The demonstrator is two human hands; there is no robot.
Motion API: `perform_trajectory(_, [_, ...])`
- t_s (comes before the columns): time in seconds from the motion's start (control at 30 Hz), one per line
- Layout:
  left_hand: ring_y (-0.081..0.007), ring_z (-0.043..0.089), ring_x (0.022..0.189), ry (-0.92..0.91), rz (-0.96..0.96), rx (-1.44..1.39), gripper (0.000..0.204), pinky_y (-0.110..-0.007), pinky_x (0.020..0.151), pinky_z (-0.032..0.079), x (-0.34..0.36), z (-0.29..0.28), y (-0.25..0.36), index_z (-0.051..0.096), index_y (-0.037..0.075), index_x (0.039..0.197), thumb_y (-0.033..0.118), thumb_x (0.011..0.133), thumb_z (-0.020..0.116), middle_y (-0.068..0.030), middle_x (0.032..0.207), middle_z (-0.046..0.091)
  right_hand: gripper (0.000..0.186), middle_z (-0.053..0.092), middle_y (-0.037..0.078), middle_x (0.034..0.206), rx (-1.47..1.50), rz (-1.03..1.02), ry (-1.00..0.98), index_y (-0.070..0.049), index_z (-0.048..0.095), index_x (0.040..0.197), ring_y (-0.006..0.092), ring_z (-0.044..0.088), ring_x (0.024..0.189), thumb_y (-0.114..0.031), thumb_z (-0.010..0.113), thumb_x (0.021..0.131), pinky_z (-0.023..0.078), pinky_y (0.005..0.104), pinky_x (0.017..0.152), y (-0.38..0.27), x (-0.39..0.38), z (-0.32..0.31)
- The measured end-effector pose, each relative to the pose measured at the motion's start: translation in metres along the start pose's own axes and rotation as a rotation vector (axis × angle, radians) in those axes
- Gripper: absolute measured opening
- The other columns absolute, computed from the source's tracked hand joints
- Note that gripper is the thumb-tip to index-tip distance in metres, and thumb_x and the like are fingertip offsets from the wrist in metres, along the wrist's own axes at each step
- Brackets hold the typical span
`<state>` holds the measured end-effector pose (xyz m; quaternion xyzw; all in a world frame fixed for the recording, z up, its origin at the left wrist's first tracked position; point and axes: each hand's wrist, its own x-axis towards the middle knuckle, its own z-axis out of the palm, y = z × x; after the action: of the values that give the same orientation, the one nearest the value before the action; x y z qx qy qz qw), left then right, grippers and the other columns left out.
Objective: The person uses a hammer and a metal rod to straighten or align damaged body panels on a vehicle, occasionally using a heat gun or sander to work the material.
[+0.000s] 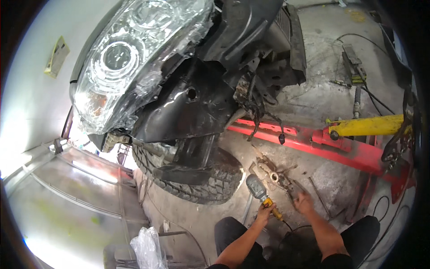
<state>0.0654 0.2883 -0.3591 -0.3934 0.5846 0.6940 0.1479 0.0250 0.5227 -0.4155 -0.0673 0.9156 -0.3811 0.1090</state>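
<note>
Left hand: that one has its fingers wrapped round the handle of a yellow tool, so yeah, a proper closed grip
Yellow tool: sits off the floor as far as I can see, big grey head tipped up and away from the person, cord coming out the back end
Right hand: this one is reaching down just right of the tool, fingers kinda blurry; can't tell how far open it is or if it's got hold of anything
Metal part: grubby lump with a ring in it, lying on the concrete floor past both hands, right hand being the closer one
Loose bits: thin rod on the floor right of the right hand, pale bar over left of the tool
Knees: dark trousers, one leg each side of the forearms
Tyre: chunky tread, left of the metal part, under the car's front corner
Headlight: wrapped in clear plastic, upper left, black liner below it
Red beam: runs across behind the metal part, yellow cylinder by its right end
Plastic bag: clear and crumpled, lower left
</note>
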Motion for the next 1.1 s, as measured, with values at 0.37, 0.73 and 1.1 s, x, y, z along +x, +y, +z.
perform_trajectory(0.37, [-0.0176,0.066,0.083,0.012,0.083,0.142,0.041,-0.035,0.074,0.056,0.054,0.01,0.003,0.059,0.003,0.117,0.01,0.085,0.083,-0.0053,0.099,0.067,0.038,0.064,0.027,0.111,-0.096,0.447,0.01,0.003,0.052,0.128,0.0384,0.068,0.093,-0.008,0.064,0.094,0.059,0.0449,0.078,0.097,0.023,-0.038])
perform_trajectory(0.73, [-0.0262,0.068,0.101,0.043,0.232,0.523,0.047,-0.039,0.085,0.054,0.043,0.048,-0.025,0.058,0.0,0.126,0.02,0.089,0.08,-0.0144,0.11,0.07,0.029,0.068,0.018,0.1,-0.392,0.271,0.045,-0.003,0.049,0.12,0.0377,0.069,0.094,-0.021,0.06,0.099,0.057,0.0479,0.079,0.071,0.008,-0.04])
perform_trajectory(1.1, [-0.0247,0.068,0.103,-0.087,0.395,0.72,0.051,-0.038,0.085,0.054,0.048,0.022,-0.016,0.053,0.001,0.13,0.017,0.089,0.079,-0.0146,0.111,0.07,0.043,0.07,0.015,0.117,-0.218,0.19,-0.044,-0.015,0.052,0.145,0.0346,0.068,0.106,-0.033,0.053,0.106,0.054,0.0456,0.093,0.03,0.037,-0.041])
